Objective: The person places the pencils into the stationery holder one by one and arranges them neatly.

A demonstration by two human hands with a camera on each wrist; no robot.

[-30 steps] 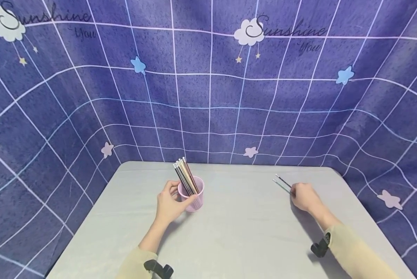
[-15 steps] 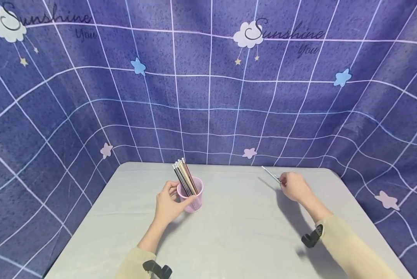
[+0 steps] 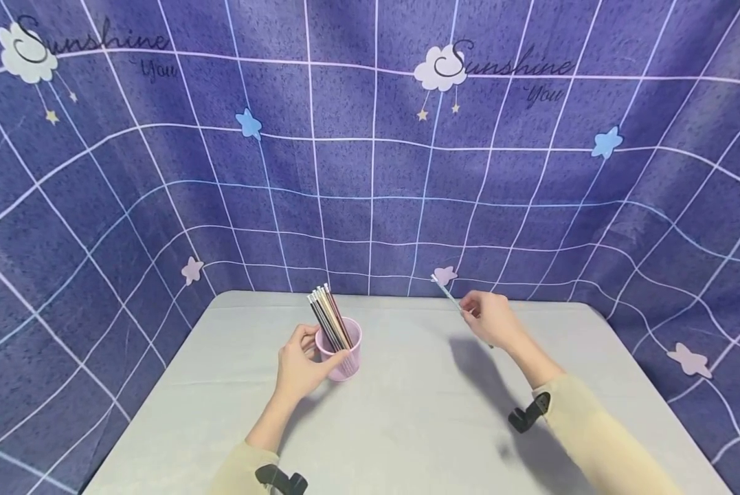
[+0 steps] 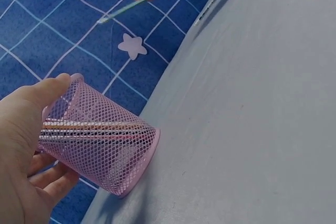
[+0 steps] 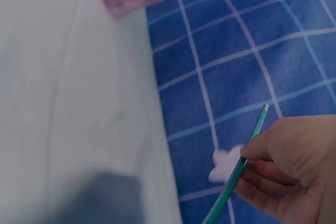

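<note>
A pink mesh pencil cup [image 3: 354, 352] stands on the table, with several pencils [image 3: 329, 317] leaning to its left side, their white-tipped ends up. My left hand [image 3: 301, 364] grips the cup, thumb at the near rim and fingers around the far side. To the right, my right hand [image 3: 492, 320] holds a teal pencil [image 3: 446, 291] above the table. In the right wrist view, thumb and fingers pinch this teal pencil [image 5: 239, 169] along its shaft. A dark pencil [image 4: 212, 5] lies on the table in the left wrist view; in the head view the right hand hides it.
The grey-white table [image 3: 394, 426] has its far edge against a purple-blue grid curtain [image 3: 400, 172], which also hangs along both sides. Each sleeve bears a black wrist camera mount, one on the left [image 3: 281, 479] and one on the right [image 3: 529, 412].
My right hand has picked the teal pencil up from beside the dark one, lifted it and moved left toward the cup. My left hand has stayed on the cup.
</note>
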